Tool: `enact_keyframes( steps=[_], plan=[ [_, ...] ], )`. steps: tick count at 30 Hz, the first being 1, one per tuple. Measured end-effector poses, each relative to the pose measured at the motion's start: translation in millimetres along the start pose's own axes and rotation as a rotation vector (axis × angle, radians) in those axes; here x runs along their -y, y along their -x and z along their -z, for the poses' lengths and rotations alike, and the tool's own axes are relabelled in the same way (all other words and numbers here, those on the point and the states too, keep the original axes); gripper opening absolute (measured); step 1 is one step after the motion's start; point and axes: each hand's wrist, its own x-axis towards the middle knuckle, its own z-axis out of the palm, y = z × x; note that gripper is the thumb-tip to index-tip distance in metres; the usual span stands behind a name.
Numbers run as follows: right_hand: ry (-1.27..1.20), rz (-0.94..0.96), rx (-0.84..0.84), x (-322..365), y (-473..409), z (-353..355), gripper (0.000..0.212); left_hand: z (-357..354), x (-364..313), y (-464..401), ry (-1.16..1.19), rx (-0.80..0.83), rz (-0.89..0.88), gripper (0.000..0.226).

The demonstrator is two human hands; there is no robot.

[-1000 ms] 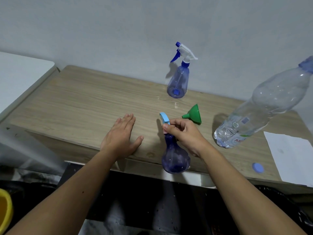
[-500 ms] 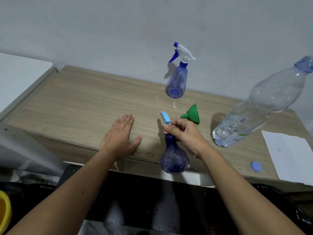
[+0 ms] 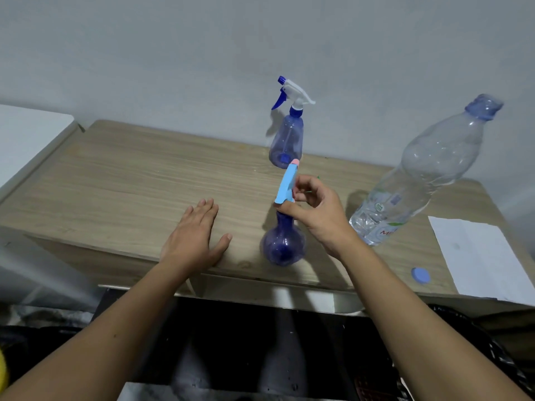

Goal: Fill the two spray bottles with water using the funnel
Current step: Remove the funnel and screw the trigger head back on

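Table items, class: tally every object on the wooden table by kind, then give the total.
Spray bottles: 2 (far, near)
Water bottle: 1
Blue cap: 1
Paper sheet: 1
Funnel: hidden behind right hand, not counted
Total: 5

Left hand (image 3: 193, 236) flat, palm down, fingers spread, left of the bottle (image 3: 283, 244), right hand (image 3: 314, 212) pinching its sprayer (image 3: 287, 185)
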Motion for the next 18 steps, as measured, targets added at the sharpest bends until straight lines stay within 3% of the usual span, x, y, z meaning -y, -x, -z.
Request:
enact_keyframes(
  steps=[6,11,15,18],
  plan=[
    [0.032,0.043,-0.073,-2.6,-5.9,4.8,0.058,1.6,-9.5,1.9,0.178,-0.042,-0.063,0.089],
    [0.062,0.055,-0.135,-3.5,-11.8,-6.9,0.067,-5.5,-50.5,-2.6,0.480,-0.007,-0.197,0.109],
    [0.045,0.062,-0.173,-4.6,-17.8,-11.8,0.071,-13.3,-75.6,-17.0,0.767,-0.022,-0.106,0.109],
    [0.070,0.048,-0.184,-6.2,-20.1,-13.1,0.073,-22.2,-73.4,-20.8,0.838,-0.107,-0.093,0.097]
  ],
)
